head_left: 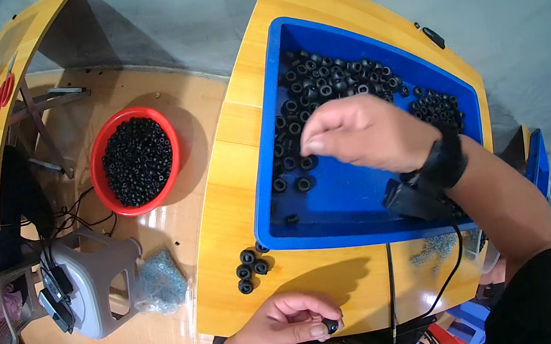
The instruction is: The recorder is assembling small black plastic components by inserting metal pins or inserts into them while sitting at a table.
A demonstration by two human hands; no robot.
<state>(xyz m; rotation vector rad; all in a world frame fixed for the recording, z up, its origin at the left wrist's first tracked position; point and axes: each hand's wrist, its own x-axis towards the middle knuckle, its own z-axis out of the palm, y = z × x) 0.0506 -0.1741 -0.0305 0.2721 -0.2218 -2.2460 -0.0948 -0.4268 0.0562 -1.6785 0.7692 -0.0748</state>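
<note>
My left hand, near the table's front edge, pinches a small black ring-shaped part between thumb and fingers. Over the blue bin my right hand is raised, its fingers curled together with the thumb. Whether anything sits between those fingertips is hidden. Many black ring-shaped parts lie in the bin, mostly toward its far and left sides. On the table, left of the bin's near corner, several more black rings form a small group.
The yellow table carries the bin, small bluish pieces and a dark rod. On the floor at left are a red basin of black parts, a grey stool and a clear bag. Red scissors lie on another table.
</note>
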